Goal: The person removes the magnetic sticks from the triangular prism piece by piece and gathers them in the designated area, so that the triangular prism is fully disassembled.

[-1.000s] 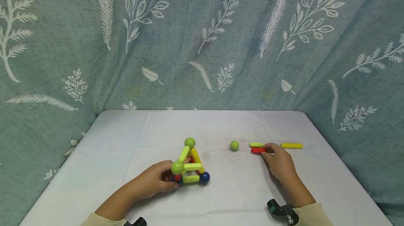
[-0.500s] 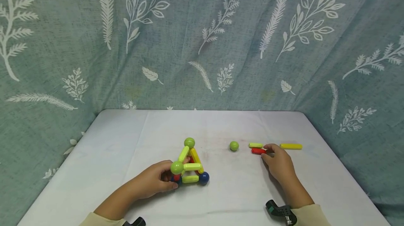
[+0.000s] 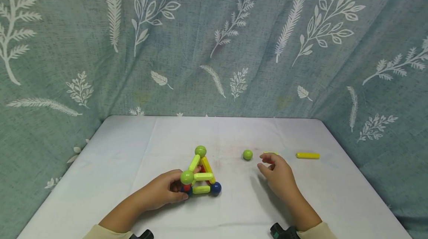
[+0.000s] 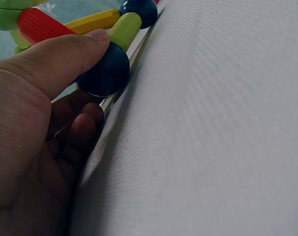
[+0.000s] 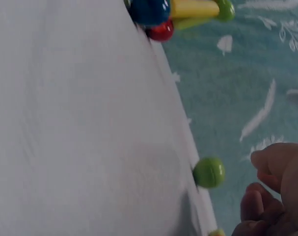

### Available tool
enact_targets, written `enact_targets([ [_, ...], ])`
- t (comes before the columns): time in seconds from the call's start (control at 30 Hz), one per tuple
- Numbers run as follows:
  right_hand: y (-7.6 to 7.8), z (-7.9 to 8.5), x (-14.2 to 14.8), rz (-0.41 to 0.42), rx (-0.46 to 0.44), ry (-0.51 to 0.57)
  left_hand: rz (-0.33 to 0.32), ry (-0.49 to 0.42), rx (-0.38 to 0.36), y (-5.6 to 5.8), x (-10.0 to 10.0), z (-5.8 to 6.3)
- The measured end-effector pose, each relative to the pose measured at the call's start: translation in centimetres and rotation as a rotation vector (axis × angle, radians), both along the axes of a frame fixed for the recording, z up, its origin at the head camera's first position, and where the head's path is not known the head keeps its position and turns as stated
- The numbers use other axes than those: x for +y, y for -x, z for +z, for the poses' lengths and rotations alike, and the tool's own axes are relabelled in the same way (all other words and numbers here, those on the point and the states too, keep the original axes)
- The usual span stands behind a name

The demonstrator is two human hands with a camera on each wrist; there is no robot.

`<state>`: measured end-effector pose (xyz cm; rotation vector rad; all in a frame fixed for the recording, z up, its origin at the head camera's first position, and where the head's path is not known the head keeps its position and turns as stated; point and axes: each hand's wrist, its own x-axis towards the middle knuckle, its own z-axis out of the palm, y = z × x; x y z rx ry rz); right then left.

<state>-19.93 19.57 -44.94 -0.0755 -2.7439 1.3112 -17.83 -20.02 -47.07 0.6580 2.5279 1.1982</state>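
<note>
Left of the table's middle stands a magnetic ball-and-rod frame [image 3: 203, 176], built from lime, yellow and red rods with green and dark blue balls. My left hand [image 3: 166, 190] grips its lower left corner; in the left wrist view the thumb lies over a dark blue ball [image 4: 107, 73], with curled fingers partly hidden beneath. Over to the right, my right hand [image 3: 279, 177] hovers above the cloth, thumb and index finger apart, with nothing visible between them. A loose green ball [image 3: 247, 154] sits just left of its fingertips. Behind this hand, a lime rod [image 3: 271, 153] and a red rod are mostly hidden.
A yellow rod [image 3: 308, 155] lies farther right on the white-covered table [image 3: 234, 209]. Green leaf-patterned fabric [image 3: 200, 46] rises behind the table's far edge and along both sides.
My right hand has come away from the red rod and moved left, toward the loose green ball, its fingers spread. The left hand keeps its grip on the frame, practically still.
</note>
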Motion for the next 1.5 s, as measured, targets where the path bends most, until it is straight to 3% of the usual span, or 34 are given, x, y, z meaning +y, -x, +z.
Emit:
enact_targets([
  [0.23, -1.3, 0.5, -3.2, 0.104, -0.082, 0.091, -0.016, -0.012, 0.014, 0.1, 0.3, -0.2],
  [0.7, -3.2, 2.3, -9.0, 0.394, -0.102, 0.243, -0.018, -0.024, 0.019, 0.4, 0.1, -0.4],
  [1.03, -3.8, 2.6, -11.5, 0.473, -0.064, 0.247, -0.021, -0.035, 0.036, 0.2, -0.2, -0.6],
  [1.4, -3.9, 1.3, -11.9, 0.482, -0.018, 0.273, -0.025, -0.037, 0.033, 0.1, -0.2, -0.4],
  [1.5, -4.0, 1.1, -11.9, 0.507, 0.026, 0.22, -0.018, -0.038, 0.025, 0.1, -0.3, -0.4],
])
